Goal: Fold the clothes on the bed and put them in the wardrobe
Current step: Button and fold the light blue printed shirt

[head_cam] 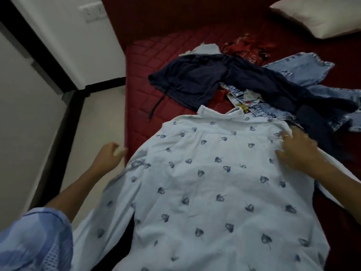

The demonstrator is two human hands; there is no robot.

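A pale blue shirt (205, 182) with a dark leaf print lies spread back-up on the red bed (148, 57), its collar pointing away from me. My right hand (298, 151) rests on its right shoulder with fingers spread flat. Off the shirt's left edge, my left hand (109, 155) hovers over the bed's side with loosely curled fingers and holds nothing. Beyond the collar lie a dark navy garment (195, 81) with a drawstring, light blue jeans (304, 75), a red printed cloth (244, 49) and a small pale piece (207, 48).
A white pillow (320, 14) sits at the bed's far right corner. To the left of the bed are light floor tiles (93, 122), a dark frame edge (64, 122) and a white wall with a switch plate (93, 12).
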